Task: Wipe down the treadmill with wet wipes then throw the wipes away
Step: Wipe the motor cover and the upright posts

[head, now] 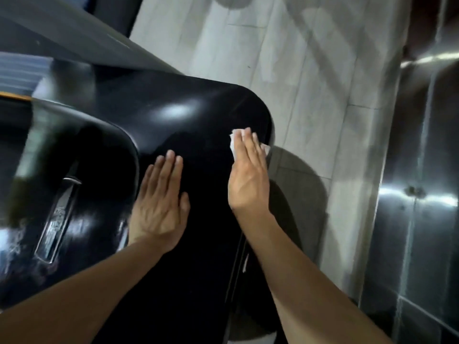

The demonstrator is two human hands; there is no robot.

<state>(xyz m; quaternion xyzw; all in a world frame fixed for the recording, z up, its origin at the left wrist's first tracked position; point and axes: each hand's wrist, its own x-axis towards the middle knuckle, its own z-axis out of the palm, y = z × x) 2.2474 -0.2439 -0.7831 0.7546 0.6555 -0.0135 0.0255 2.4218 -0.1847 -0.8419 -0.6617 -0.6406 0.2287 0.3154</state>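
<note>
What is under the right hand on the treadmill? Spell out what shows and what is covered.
A white wet wipe lies under the right hand, pressed flat on the glossy black treadmill cover. Only its edges show past the fingers; the rest is covered.

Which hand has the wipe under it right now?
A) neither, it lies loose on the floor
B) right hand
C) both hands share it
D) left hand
B: the white wipe shows under the straight fingers of the right hand, pressed flat on the glossy black treadmill cover; the left hand rests bare on the cover beside it.
</note>
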